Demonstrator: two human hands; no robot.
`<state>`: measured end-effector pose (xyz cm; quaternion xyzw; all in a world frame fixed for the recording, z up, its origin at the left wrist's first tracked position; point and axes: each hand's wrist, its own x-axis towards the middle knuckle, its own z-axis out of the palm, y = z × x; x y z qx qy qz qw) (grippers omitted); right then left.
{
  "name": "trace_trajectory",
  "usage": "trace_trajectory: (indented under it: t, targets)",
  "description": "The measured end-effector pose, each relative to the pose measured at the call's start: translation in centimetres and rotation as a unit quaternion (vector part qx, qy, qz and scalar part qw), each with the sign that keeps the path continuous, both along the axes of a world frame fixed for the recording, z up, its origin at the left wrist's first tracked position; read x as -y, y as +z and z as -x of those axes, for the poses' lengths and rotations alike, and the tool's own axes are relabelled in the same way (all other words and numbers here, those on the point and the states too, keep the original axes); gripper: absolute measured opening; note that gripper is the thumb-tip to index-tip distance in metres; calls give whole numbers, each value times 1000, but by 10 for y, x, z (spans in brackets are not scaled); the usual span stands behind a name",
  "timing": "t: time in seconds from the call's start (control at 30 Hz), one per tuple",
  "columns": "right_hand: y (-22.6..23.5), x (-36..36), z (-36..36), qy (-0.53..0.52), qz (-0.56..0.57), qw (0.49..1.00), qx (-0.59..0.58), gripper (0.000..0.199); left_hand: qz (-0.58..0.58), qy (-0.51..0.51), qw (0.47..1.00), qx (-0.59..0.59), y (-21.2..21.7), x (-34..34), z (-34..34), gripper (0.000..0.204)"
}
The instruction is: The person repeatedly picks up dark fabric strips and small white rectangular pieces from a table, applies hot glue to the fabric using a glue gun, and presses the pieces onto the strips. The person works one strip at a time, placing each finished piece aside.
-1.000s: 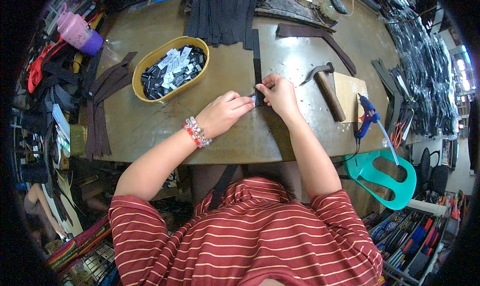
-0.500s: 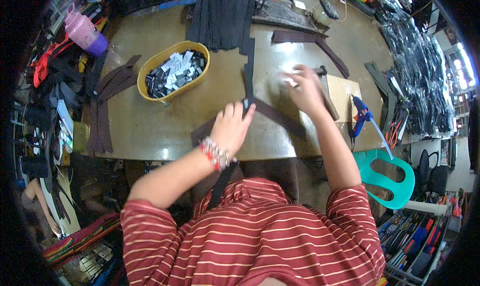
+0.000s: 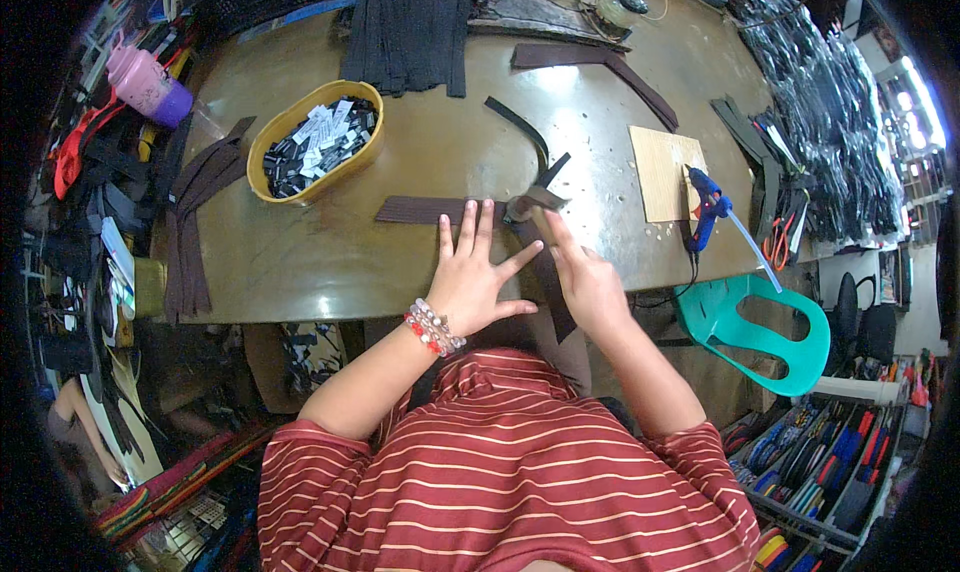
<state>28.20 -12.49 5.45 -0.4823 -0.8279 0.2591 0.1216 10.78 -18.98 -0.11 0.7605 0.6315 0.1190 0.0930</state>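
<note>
Dark brown webbing straps meet a narrower black strap on the table in front of me. My left hand lies open, fingers spread, its fingertips on the brown strap close to the join. My right hand is closed around what looks like a hammer, seen foreshortened and slightly blurred over the join. Most of its handle is hidden by my fingers. Another brown strap end runs toward me between my hands.
A yellow tub of small black pieces and white labels stands left. To the right are a wooden board, a blue glue gun and orange-handled scissors. Black straps lie at the back. A green stool stands beside the table.
My right hand has taken the hammer from the board and brought it left over the straps. My left hand has spread flat. The straps have turned, and the view has shifted.
</note>
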Motion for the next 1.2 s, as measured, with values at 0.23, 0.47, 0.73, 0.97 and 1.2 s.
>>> trace_trajectory:
  t: [0.23,0.47,0.73,0.97,1.2]
  targets:
    - [-2,23,-1,26,-49,998,-13,46,20,20,999,15,-3,1,1,72]
    - [-42,-63,-26,-74,-202,960,-180,45,-122,-88,988,44,-8,32,-7,50]
    - [-75,-101,-54,-151,-357,918,86,54,-80,150,642,747,24,-20,45,18]
    - [-47,-98,-39,-169,-266,943,112,46,200,273,402,851,21,15,53,30]
    - [-53,-104,121,42,-217,974,43,47,-104,144,966,190,7,-56,68,11]
